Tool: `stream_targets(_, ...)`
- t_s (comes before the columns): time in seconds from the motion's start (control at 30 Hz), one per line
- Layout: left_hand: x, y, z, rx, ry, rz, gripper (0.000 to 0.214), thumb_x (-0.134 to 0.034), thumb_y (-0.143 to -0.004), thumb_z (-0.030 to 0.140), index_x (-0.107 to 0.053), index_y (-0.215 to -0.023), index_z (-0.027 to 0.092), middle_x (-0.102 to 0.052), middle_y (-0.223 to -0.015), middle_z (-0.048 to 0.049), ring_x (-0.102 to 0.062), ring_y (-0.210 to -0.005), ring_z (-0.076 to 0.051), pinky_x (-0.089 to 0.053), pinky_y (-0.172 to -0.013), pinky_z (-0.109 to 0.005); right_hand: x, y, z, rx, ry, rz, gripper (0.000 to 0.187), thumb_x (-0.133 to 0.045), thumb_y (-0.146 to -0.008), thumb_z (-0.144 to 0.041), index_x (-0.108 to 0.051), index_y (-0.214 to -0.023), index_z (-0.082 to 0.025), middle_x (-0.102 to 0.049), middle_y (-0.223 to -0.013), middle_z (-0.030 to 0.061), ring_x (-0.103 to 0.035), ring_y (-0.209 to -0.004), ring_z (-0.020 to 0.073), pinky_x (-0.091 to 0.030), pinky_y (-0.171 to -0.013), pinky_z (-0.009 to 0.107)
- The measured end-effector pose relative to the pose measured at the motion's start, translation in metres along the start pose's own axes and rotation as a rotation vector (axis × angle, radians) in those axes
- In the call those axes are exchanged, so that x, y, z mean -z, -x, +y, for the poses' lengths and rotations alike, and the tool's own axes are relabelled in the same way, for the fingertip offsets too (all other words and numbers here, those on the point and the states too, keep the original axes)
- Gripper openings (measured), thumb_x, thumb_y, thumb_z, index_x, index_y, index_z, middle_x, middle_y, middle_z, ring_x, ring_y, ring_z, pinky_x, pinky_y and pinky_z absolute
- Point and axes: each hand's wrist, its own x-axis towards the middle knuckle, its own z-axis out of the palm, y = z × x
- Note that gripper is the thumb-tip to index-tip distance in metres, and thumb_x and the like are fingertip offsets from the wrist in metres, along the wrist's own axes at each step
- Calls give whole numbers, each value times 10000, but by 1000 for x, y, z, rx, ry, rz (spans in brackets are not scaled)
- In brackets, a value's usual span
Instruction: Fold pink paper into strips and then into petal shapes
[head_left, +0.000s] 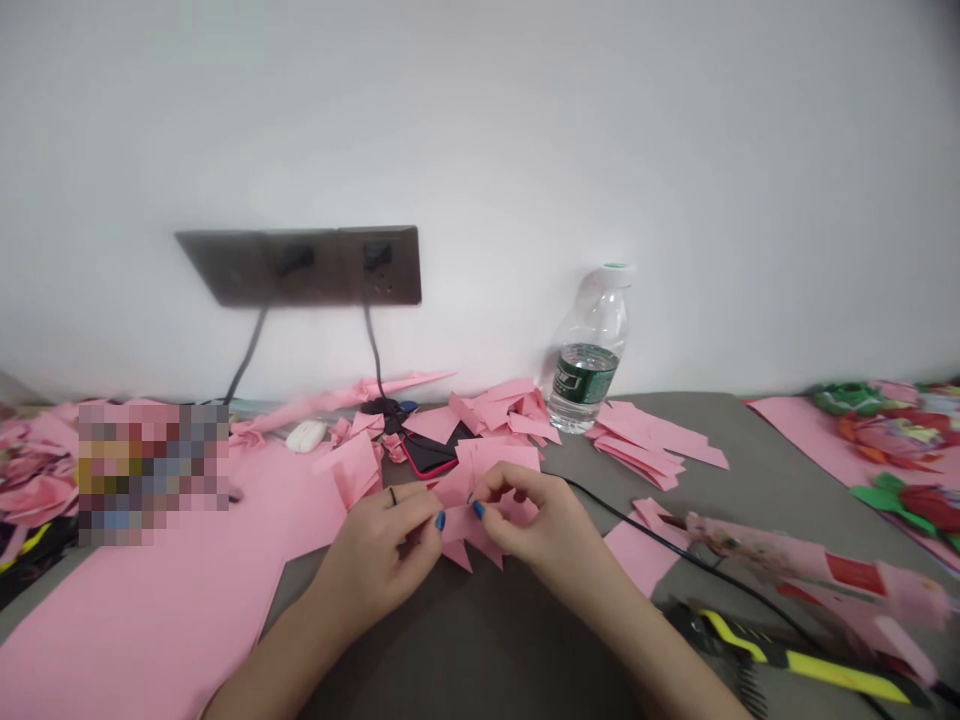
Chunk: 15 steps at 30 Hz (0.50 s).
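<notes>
The left hand (pixel 375 555) and right hand (pixel 525 515) pinched a jagged pink paper piece (pixel 466 530) closed between their fingertips, its long axis running crosswise, down and left of the plastic water bottle (pixel 585 375), with the right hand nearer the bottle.

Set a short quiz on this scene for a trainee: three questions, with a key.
1. Which wears the dark ring: the left hand or the right hand?
2. True or false: both hands touch the jagged pink paper.
3. What colour is the polish on the fingernails?

Key: 1. Left hand. 2. True. 3. Blue.
</notes>
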Motion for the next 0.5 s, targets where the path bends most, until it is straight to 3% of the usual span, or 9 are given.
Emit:
stream_targets(0.1,3,0,-1,56,28,27,291,-415,-904,74,-326,-670,222,-350,-599,59,-370,-531,-105,-268,-512,-237,9,-4,6,3,59,58,114,-507,-671,-248,-612,-659,-203,-641,-660,8,-581,-659,173,-447,-665,294)
stream_targets(0.27,11,-2,-1,154,47,132,301,-388,-933,140,-357,-646,222,-354,-590,54,-356,-514,-111,-270,-492,-242,20,-8,15,-71,19,235,113,-586,-684,-293,-635,-714,-196,-637,-682,23,-538,-633,174,-408,-615,302)
stream_targets(0.43,10,-2,-3,182,85,103,302,-395,-954,185,-398,-653,218,-371,-598,52,-367,-521,-113,-297,-501,-232,9,-5,8,26,-256,122,233,-583,-846,-409,-659,-902,-196,-617,-758,23,-554,-663,167,-445,-601,279)
stream_targets(0.5,8,-1,-4,187,107,93,297,-401,-966,203,-446,-672,209,-412,-611,47,-395,-533,-113,-316,-512,-227,2,-4,7,40,-275,57,228,-605,-863,-419,-645,-863,-195,-568,-713,-2,-513,-621,148,-420,-568,262)
